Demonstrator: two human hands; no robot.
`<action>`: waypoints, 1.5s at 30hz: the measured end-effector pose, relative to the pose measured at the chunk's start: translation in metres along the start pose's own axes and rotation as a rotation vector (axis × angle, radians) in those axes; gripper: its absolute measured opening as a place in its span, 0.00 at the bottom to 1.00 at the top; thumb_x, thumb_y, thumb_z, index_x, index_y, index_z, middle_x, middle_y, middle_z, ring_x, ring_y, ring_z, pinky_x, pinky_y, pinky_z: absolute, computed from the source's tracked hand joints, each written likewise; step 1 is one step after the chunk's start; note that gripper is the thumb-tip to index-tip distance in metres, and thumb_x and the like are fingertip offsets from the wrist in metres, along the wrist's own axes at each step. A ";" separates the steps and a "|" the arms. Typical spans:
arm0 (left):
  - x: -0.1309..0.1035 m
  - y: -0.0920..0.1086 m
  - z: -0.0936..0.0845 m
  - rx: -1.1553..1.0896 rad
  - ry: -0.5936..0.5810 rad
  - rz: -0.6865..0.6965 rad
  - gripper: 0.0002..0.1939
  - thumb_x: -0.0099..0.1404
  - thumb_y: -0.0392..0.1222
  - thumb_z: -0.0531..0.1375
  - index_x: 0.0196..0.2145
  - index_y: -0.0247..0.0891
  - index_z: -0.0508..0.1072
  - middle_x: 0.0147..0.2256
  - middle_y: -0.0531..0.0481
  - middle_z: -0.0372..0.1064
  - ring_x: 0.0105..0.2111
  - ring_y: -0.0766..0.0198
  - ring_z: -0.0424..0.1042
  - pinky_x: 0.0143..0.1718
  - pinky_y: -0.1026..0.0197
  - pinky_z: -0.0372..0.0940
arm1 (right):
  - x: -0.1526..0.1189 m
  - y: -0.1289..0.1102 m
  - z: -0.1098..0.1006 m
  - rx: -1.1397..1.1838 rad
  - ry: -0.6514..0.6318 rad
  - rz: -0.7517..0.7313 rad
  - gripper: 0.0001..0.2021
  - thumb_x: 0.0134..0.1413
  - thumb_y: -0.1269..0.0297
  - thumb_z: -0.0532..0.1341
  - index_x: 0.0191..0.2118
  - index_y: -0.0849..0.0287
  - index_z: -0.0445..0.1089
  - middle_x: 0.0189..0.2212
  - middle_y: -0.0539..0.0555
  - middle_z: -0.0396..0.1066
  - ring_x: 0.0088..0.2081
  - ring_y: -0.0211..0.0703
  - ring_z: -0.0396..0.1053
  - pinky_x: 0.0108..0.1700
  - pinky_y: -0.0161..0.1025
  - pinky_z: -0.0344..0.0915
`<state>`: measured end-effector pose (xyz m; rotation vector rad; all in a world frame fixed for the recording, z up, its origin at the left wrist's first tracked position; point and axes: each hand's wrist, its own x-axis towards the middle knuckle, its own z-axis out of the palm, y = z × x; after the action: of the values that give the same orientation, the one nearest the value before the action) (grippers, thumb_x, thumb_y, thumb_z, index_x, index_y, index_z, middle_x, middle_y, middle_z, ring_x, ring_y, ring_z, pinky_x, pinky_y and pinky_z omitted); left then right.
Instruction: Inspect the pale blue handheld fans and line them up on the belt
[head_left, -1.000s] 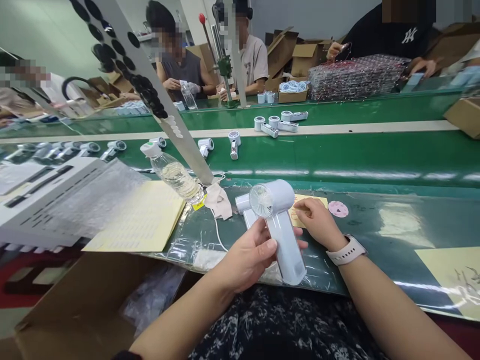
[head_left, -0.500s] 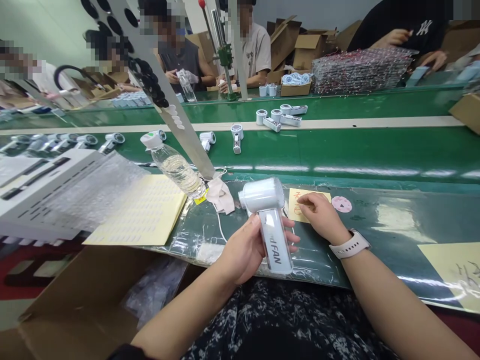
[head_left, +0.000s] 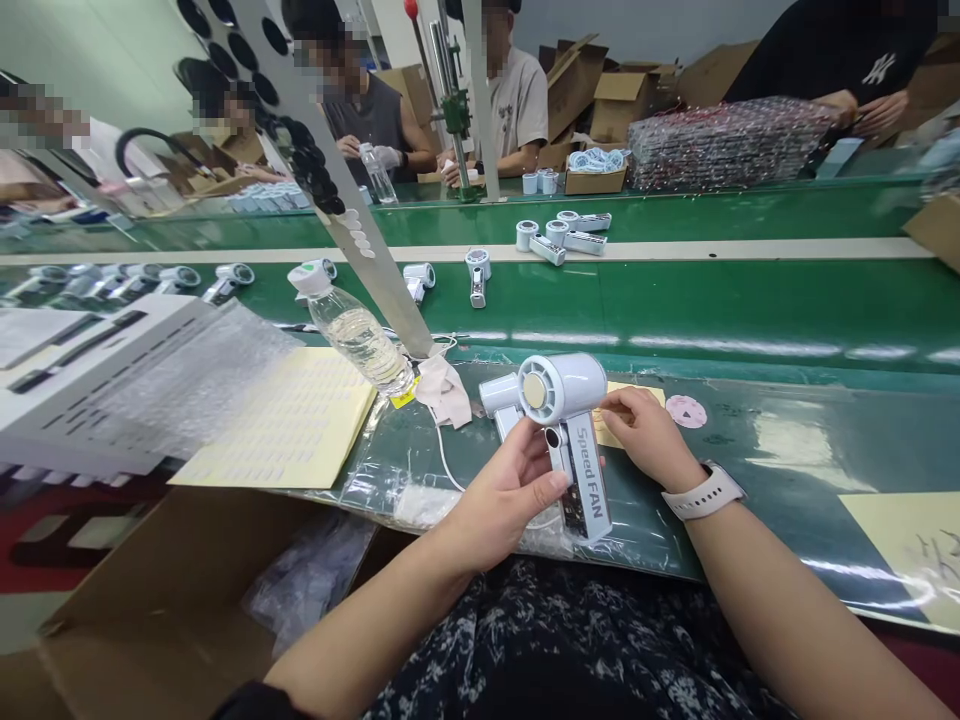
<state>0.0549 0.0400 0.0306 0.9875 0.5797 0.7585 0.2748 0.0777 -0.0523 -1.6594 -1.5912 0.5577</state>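
My left hand [head_left: 517,490] is closed around the handle of a white handheld fan [head_left: 589,470], held upright above the table edge. Its side reads "Speed FAN", and its round head, with a pale cream disc in the centre, points left toward me. Behind it, partly hidden, a second handheld fan [head_left: 496,393] is on the table. My right hand [head_left: 649,435], with a pale watch strap at the wrist, rests just right of the held fan. Its fingers are loosely curled and apart, with nothing seen in them, over a yellow paper note [head_left: 626,395].
A water bottle [head_left: 356,335] leans beside a slanted metal post [head_left: 390,280]. Left are yellow sheets [head_left: 277,420] and a white box [head_left: 90,390]; below, an open carton [head_left: 165,590]. Several fans lie on the green conveyor [head_left: 675,300]. Co-workers sit across it.
My left hand has turned the fan, so its round front and the dark strip on its handle now show, and shifted it slightly right. My right hand stays nearly in place.
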 end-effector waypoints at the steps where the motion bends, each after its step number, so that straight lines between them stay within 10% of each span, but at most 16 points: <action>1: 0.001 -0.001 0.000 0.015 0.011 0.008 0.33 0.61 0.48 0.67 0.60 0.44 0.61 0.56 0.39 0.65 0.55 0.47 0.68 0.55 0.46 0.63 | 0.000 0.000 0.000 0.000 0.000 -0.003 0.06 0.52 0.66 0.56 0.32 0.54 0.71 0.37 0.57 0.75 0.44 0.55 0.68 0.45 0.53 0.64; 23: 0.006 -0.008 -0.006 0.233 0.170 0.089 0.31 0.51 0.45 0.72 0.48 0.41 0.61 0.46 0.44 0.64 0.47 0.56 0.66 0.43 0.55 0.66 | 0.002 -0.001 -0.003 0.057 -0.009 0.031 0.06 0.50 0.63 0.57 0.31 0.54 0.71 0.35 0.57 0.75 0.44 0.56 0.68 0.46 0.53 0.64; 33: -0.001 -0.009 -0.003 0.932 0.325 0.708 0.24 0.56 0.29 0.65 0.49 0.45 0.71 0.44 0.46 0.70 0.44 0.54 0.70 0.47 0.50 0.67 | 0.004 0.002 -0.002 0.128 0.036 0.085 0.10 0.51 0.58 0.56 0.28 0.56 0.71 0.33 0.57 0.76 0.39 0.53 0.71 0.43 0.50 0.66; 45: -0.011 -0.013 -0.008 1.031 0.382 0.703 0.22 0.52 0.27 0.64 0.44 0.42 0.69 0.42 0.46 0.67 0.42 0.55 0.70 0.42 0.53 0.67 | -0.018 -0.031 -0.009 0.285 -0.120 -0.007 0.15 0.49 0.54 0.63 0.40 0.56 0.74 0.43 0.59 0.75 0.45 0.55 0.73 0.50 0.53 0.68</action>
<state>0.0462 0.0312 0.0168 2.0830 1.0128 1.3282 0.2589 0.0565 -0.0264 -1.4289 -1.5199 0.8519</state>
